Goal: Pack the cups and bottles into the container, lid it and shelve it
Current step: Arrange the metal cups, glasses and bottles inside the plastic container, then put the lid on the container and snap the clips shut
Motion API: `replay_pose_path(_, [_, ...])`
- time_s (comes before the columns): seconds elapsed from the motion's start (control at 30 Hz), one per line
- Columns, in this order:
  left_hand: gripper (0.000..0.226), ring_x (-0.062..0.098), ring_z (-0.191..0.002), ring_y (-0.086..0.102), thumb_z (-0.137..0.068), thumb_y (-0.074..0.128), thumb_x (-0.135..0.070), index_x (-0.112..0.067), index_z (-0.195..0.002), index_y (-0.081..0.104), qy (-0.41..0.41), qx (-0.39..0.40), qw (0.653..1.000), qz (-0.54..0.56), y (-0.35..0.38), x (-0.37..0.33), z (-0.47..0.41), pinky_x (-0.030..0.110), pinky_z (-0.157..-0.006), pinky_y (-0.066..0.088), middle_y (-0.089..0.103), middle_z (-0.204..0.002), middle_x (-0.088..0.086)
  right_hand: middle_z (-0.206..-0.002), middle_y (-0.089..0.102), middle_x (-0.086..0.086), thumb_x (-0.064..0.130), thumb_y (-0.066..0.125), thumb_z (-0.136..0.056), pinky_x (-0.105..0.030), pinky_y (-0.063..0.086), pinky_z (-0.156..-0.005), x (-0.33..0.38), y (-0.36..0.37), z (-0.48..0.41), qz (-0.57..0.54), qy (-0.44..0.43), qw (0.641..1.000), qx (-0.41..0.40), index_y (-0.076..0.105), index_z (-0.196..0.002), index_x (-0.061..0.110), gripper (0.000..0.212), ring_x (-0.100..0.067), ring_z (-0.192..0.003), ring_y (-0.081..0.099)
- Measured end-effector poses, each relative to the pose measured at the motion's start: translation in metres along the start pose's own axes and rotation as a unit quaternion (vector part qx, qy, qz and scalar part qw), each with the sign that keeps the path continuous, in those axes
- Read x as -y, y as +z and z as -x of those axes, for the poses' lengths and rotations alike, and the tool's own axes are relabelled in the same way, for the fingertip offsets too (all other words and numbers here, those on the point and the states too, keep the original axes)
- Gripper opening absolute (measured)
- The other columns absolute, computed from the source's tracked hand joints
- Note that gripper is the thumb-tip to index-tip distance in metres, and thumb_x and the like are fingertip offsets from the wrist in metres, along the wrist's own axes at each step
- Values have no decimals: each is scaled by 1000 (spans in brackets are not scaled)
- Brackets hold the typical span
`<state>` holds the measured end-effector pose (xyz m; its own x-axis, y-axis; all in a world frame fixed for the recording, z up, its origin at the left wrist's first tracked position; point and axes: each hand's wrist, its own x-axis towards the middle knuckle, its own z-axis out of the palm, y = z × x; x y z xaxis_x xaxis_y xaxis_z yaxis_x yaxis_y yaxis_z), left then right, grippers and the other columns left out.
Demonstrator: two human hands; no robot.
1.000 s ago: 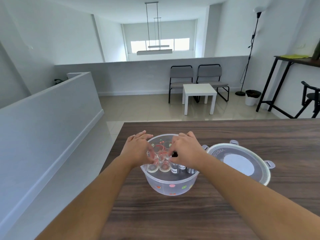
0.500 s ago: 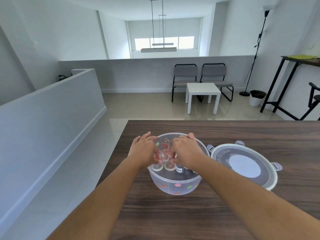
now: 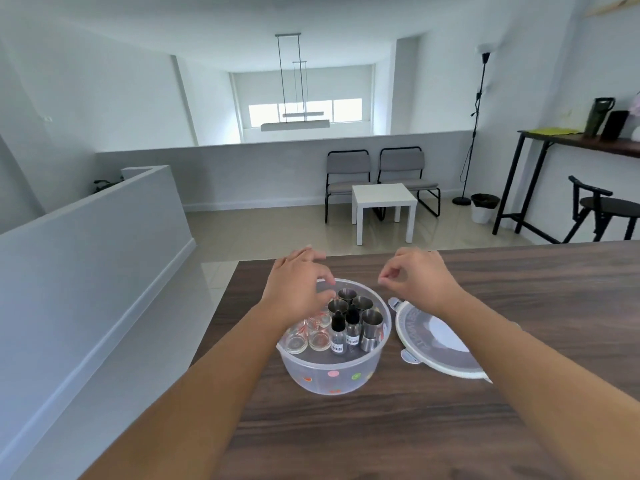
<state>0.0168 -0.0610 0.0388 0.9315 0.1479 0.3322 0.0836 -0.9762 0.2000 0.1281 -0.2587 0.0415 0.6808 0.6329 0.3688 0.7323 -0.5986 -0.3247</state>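
A translucent round container (image 3: 332,377) with coloured dots stands on the dark wooden table (image 3: 450,427). Inside it stand clear glass cups (image 3: 308,336), two small bottles with black caps (image 3: 343,332) and several metal cups (image 3: 362,311). Its round lid (image 3: 438,348) lies flat on the table just to the right, partly under my right forearm. My left hand (image 3: 298,289) hovers over the container's back left rim, fingers spread and empty. My right hand (image 3: 417,280) is raised above the table behind the lid, fingers loosely curled, holding nothing.
The table's left edge (image 3: 221,313) drops to a tiled floor beside a low white wall (image 3: 104,244). Beyond the table stand two grey chairs (image 3: 377,178), a small white table (image 3: 382,206), a bin (image 3: 485,207) and a tall black console with a stool (image 3: 602,209).
Both hands have lifted out of the container and moved apart, letting go of the glass cups. The view has tilted, so the container's contents now show.
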Motion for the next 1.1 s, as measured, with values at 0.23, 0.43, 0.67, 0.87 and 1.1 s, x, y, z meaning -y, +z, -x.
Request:
replay_pose_path(0.23, [33, 12, -135, 27, -83, 60, -37, -31, -116, 59, 140, -12, 990, 24, 37, -103, -6, 36, -106, 23, 48, -137, -10, -92, 61, 12, 34, 67, -82, -35, 41, -86, -60, -24, 66, 13, 70, 997, 17, 71, -84, 28, 8, -14, -96, 54])
replay_pose_path(0.43, [50, 16, -128, 38, -82, 59, -34, -26, -130, 47, 162, 73, 983, 36, 101, -156, 11, 34, -103, 31, 47, -136, -6, -113, 66, 10, 32, 69, -78, -30, 41, -96, -108, -13, 123, 27, 125, 987, 94, 71, -102, 27, 24, -14, -109, 56])
replay_pose_path(0.67, [65, 16, -145, 5, -92, 39, -49, -27, -147, 13, 59, 204, 977, 5, 165, -142, 41, 38, -116, 13, 12, -158, -2, -140, 49, 13, 34, 61, -86, -30, 32, -109, -134, 31, 162, 35, 130, 980, 144, 51, -131, 32, 46, -13, -128, 39])
replay_pose_path(0.87, [47, 11, -142, 17, -94, 36, -47, -34, -139, 32, 40, 118, 992, 34, 177, -141, 52, 35, -114, 17, 31, -151, -9, -117, 59, 1, 18, 48, -94, -36, 46, -90, -135, 47, 161, 25, 133, 988, 76, 62, -112, 18, 23, -23, -110, 51])
replay_pose_path(1.1, [23, 18, -105, 56, -88, 56, -24, -23, -111, 52, 59, -10, 993, 103, 162, -161, 46, 29, -86, 37, 62, -112, -7, -96, 63, -5, 4, 56, -85, -39, 50, -62, -123, 18, 166, 56, 45, 994, -85, 64, -95, 11, 15, -31, -85, 54])
